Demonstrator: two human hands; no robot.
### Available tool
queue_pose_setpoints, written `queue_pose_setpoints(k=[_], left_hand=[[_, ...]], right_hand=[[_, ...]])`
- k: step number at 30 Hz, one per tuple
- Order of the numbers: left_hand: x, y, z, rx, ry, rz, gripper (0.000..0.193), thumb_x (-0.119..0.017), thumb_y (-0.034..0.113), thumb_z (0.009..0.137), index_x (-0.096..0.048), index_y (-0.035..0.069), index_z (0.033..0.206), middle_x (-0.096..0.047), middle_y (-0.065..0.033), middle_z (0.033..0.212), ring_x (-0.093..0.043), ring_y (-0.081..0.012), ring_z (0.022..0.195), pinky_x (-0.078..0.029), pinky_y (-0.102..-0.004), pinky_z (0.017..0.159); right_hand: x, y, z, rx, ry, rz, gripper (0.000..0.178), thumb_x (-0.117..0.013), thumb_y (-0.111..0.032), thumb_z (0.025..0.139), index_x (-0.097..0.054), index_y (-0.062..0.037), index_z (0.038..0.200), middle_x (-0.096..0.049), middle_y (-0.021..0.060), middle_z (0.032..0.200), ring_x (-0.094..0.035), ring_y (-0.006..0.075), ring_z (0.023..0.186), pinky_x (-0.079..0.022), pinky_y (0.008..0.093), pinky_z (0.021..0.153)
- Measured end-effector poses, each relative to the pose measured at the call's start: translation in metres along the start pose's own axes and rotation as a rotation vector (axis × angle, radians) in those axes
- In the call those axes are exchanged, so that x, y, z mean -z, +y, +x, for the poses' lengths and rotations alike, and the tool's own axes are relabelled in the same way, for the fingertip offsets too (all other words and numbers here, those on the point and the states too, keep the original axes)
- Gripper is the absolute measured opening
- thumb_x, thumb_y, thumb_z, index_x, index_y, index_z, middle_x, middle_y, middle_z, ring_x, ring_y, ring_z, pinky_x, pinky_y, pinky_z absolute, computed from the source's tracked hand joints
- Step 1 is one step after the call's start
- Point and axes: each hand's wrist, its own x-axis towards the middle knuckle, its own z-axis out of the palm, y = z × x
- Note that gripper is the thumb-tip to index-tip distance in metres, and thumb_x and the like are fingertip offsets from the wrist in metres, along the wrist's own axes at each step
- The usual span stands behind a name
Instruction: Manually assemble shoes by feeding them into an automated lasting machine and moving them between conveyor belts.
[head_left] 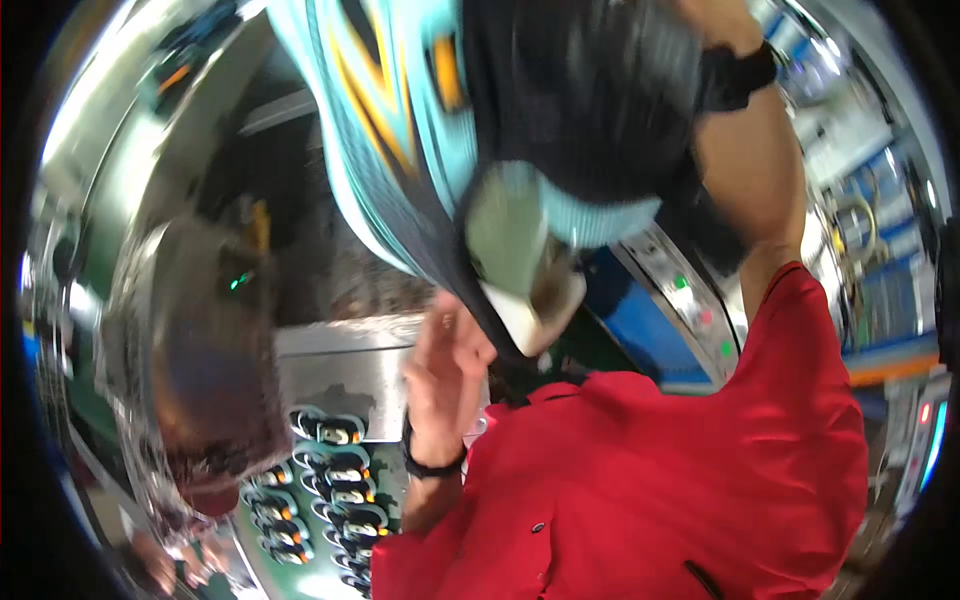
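Note:
A teal and black shoe with yellow and orange trim fills the upper middle, very close and blurred. Something pale green and white sits in its opening. My right hand, with a black band at the wrist, is raised at the top right against the shoe's black part, apparently gripping it; its fingertips are hidden. Beside the lower end of the shoe is my left hand, fingers up and somewhat apart, partly covered by the shoe. Whether it touches the shoe I cannot tell.
Several similar shoes stand in rows on a green surface at lower left. A shiny, plastic-wrapped machine housing stands left. A button panel is behind my right arm; a lit screen stands far right.

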Motion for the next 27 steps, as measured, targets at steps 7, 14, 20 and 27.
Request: queue_pose_setpoints(k=[7,14,20,27], left_hand=[[-0.088,-0.132,0.085,0.445,-0.253,-0.301,0.057,-0.054,0.032,0.097,-0.035,-0.001,0.14,-0.055,-0.0141,0.129,-0.057,-0.0258,0.116,-0.046,-0.0412,0.099],[-0.176,-0.245,0.132,0.486,-0.142,0.127,0.04,-0.055,0.018,0.096,-0.047,0.002,0.132,-0.061,-0.0068,0.119,-0.059,-0.0175,0.107,-0.046,-0.0336,0.094],[-0.24,-0.374,0.111,0.457,-0.387,0.68,0.071,-0.067,0.019,0.089,-0.031,-0.004,0.145,-0.055,-0.0141,0.129,-0.054,-0.0168,0.112,-0.044,-0.0294,0.095],[-0.28,-0.528,0.113,0.798,-0.703,0.672,0.068,-0.061,0.033,0.094,-0.034,-0.005,0.143,-0.051,-0.0186,0.135,-0.05,-0.0227,0.123,-0.042,-0.035,0.101]], right_hand=[[0.106,0.019,-0.223,-0.775,0.038,-0.097,0.074,-0.063,-0.052,0.084,-0.051,0.0031,0.131,-0.066,0.0249,0.104,-0.067,0.0338,0.088,-0.058,0.0368,0.073],[0.137,-0.062,-0.443,-0.817,0.891,0.26,0.058,-0.067,-0.03,0.087,-0.046,-0.0039,0.135,-0.063,0.0101,0.116,-0.06,0.0126,0.095,-0.053,0.0269,0.076],[0.144,-0.066,-0.555,-1.028,1.348,-0.178,0.06,-0.079,-0.01,0.067,-0.056,-0.0024,0.122,-0.063,0.0069,0.109,-0.058,0.0136,0.099,-0.046,0.0285,0.089],[0.209,-0.126,-0.703,-1.091,1.677,-0.334,0.054,-0.078,-0.008,0.066,-0.061,-0.0024,0.117,-0.064,0.0037,0.104,-0.059,0.0116,0.092,-0.047,0.026,0.086]])
